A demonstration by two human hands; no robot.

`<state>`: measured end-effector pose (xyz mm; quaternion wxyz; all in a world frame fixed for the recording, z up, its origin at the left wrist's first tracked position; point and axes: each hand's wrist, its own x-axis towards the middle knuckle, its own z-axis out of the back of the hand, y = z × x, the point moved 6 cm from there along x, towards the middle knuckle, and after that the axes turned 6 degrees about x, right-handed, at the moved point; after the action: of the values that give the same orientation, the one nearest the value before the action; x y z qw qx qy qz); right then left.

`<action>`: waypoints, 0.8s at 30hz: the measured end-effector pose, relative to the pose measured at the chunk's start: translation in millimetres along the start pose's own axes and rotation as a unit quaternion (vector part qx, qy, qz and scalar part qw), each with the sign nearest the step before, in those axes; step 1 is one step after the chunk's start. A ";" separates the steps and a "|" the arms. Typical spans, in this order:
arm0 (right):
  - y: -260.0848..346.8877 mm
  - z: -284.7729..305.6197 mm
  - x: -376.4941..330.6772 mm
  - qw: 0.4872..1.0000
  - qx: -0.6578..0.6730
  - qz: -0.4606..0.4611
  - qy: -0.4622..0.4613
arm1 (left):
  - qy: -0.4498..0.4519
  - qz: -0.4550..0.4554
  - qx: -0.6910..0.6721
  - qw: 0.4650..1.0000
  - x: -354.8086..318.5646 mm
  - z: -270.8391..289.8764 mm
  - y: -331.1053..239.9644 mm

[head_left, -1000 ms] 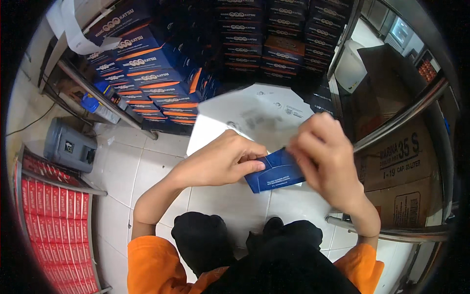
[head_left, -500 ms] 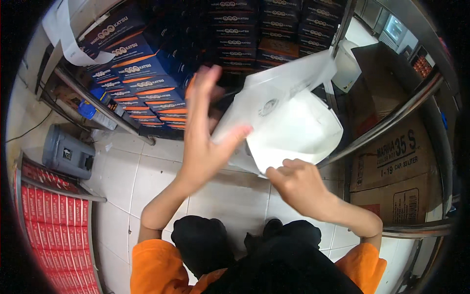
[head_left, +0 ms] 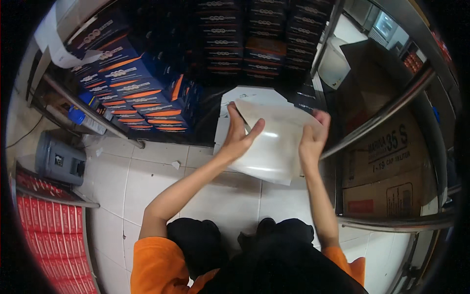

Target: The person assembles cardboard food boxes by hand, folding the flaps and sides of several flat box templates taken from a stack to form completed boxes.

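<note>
A glossy whitish sheet, perhaps paper or thin plastic, bows into a curve between my two hands. My left hand is closed on its left edge, thumb in front and fingers partly behind. On the right edge, my right hand grips the sheet with thumb and fingers. Just behind lies a flat white card blank with cut corners, resting on the black lower surface of the rack. The curved sheet covers much of that blank.
Stacks of dark blue and orange boxes fill the rack ahead. A metal rail and a large brown carton stand at right. Left are a grey bin and red packs. White tiles lie below.
The loose white sheets have come down and in front of me, now one curved sheet before the card blank. My left hand has closed on its edge; my right hand has moved up its right side.
</note>
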<state>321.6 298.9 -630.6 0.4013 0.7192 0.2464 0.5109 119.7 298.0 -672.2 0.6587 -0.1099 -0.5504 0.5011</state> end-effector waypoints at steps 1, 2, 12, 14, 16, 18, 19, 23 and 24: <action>-21.7 -0.8 7.4 0.995 -0.044 0.020 0.086 | 0.023 -0.010 0.057 0.998 -0.9 -6.8 17.4; -56.1 9.3 18.0 0.981 -0.087 0.043 0.169 | 0.044 -0.026 0.112 0.992 4.4 -9.1 26.8; -155.4 34.6 -24.6 0.949 -0.203 -0.055 0.234 | 0.064 0.416 -0.242 0.874 -48.3 -28.7 111.1; -151.1 27.0 -32.2 0.948 -0.184 -0.083 0.248 | 0.076 0.466 -0.273 0.838 -62.4 -33.2 136.6; -156.6 29.8 -40.9 0.939 -0.186 -0.085 0.275 | 0.089 0.495 -0.292 0.814 -65.0 -39.4 147.6; -172.2 34.4 -51.5 0.929 -0.105 -0.183 0.303 | 0.102 0.510 -0.290 0.803 -66.6 -41.4 153.5; -182.3 37.0 -57.5 0.909 -0.020 -0.276 0.313 | 0.110 0.535 -0.291 0.785 -67.9 -43.7 159.0; -219.4 68.3 -55.0 0.723 0.227 -0.577 0.304 | 0.166 0.591 -0.240 0.752 -65.6 -55.0 174.3; -214.3 58.8 -52.4 0.735 0.156 -0.594 0.286 | 0.179 0.597 -0.208 0.754 -66.3 -49.1 179.8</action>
<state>369.7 358.9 -845.6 0.4158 0.2993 0.8032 0.3041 70.9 351.2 -856.4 0.2733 -0.6379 -0.3361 0.6367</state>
